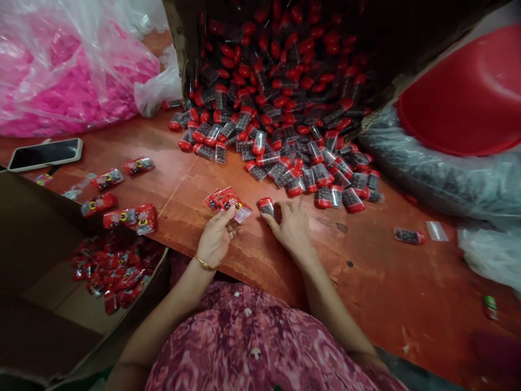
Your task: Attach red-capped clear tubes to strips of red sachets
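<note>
Packing step, by the look: left hand (215,236) pinches a fan of red wrappers (228,202) at frame centre; right hand (291,225) fingers close on one red-capped tube (266,206) on the worktop (399,293). Next calls for sliding tube into wrapper. Tube pile (285,108) upper centre, carton (49,304) lower left, phone (45,153) left; nothing blocks.
</note>
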Motion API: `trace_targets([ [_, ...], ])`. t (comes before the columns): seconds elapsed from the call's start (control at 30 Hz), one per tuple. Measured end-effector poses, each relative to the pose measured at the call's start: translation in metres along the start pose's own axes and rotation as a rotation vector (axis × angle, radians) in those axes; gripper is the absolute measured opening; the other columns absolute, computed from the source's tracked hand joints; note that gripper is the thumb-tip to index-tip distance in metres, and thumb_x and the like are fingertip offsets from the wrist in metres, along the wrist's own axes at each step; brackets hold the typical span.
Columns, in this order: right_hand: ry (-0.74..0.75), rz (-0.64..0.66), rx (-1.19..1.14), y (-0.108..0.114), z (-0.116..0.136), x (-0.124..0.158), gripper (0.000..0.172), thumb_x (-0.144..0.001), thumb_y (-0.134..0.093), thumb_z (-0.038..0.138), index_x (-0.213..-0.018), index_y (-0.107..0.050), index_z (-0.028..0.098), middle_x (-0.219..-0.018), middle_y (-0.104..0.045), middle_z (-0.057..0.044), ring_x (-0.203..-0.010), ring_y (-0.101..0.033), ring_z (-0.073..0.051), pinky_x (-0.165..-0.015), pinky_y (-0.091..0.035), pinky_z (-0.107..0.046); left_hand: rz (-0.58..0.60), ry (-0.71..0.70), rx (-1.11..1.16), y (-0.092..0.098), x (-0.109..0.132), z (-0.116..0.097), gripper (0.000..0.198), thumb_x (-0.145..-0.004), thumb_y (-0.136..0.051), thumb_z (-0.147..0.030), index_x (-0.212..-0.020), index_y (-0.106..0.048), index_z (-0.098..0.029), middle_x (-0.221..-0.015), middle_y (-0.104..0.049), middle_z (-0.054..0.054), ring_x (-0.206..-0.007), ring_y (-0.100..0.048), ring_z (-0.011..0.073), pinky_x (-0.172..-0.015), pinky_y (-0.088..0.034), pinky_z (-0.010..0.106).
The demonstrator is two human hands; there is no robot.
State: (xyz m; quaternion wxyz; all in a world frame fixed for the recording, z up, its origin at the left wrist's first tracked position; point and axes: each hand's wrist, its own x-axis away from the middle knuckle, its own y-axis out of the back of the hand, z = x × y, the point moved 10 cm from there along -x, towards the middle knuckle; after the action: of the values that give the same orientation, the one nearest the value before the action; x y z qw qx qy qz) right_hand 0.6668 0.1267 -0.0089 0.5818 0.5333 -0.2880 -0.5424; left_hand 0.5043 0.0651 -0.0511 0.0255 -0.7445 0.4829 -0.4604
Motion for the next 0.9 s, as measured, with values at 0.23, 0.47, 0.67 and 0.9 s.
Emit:
trace_targets([
  [0.23, -0.105, 0.001, -0.227, -0.003, -0.010, 0.015, 0.023, -0.084, -0.051, 0.041, -0.084, -0.054, 0.018, -0.082, -0.064, -0.011, -0.077, -0.058, -0.025, -0.067, -0.044, -0.037, -0.040, -0.027, -0.033, 0.005, 0.003, -0.001, 0.020, -0.064, -0.074, -0.029, -0.073, -0.062, -0.016, -0.062, -0.066, -0.001, -0.054, -0.062, 0.0102, -0.049, -0.046, 0.019],
  [0.47, -0.112, 0.009, -0.895, 0.011, -0.006, 0.033, 0.024, -0.087, -0.047, 0.038, -0.106, -0.048, 0.022, -0.077, -0.063, -0.001, -0.057, -0.058, -0.013, -0.055, -0.049, -0.027, -0.032, -0.030, -0.044, 0.006, 0.006, -0.005, 0.025, -0.058, -0.079, -0.032, -0.070, -0.064, -0.015, -0.063, -0.066, -0.001, -0.052, -0.059, 0.0090, -0.048, -0.046, 0.019],
  [0.67, 0.285, -0.003, -0.651, 0.050, 0.039, 0.043, 0.040, -0.089, -0.042, 0.026, -0.129, -0.046, 0.027, -0.105, -0.059, -0.008, -0.087, -0.058, -0.019, -0.075, -0.050, -0.034, -0.010, 0.001, -0.061, -0.002, 0.009, 0.001, 0.028, -0.056, -0.080, -0.035, -0.071, -0.066, -0.016, -0.066, -0.068, 0.000, -0.056, -0.060, 0.0109, -0.048, -0.045, 0.020],
  [0.9, 0.433, -0.059, -0.438, 0.049, 0.055, 0.050, 0.050, -0.085, -0.051, 0.021, -0.133, -0.042, 0.031, -0.102, -0.052, -0.008, -0.092, -0.053, -0.021, -0.077, -0.046, -0.037, 0.024, -0.011, -0.097, -0.006, 0.010, 0.002, 0.033, -0.052, -0.081, -0.039, -0.070, -0.068, -0.015, -0.067, -0.068, 0.001, -0.057, -0.061, 0.0115, -0.050, -0.048, 0.021],
])
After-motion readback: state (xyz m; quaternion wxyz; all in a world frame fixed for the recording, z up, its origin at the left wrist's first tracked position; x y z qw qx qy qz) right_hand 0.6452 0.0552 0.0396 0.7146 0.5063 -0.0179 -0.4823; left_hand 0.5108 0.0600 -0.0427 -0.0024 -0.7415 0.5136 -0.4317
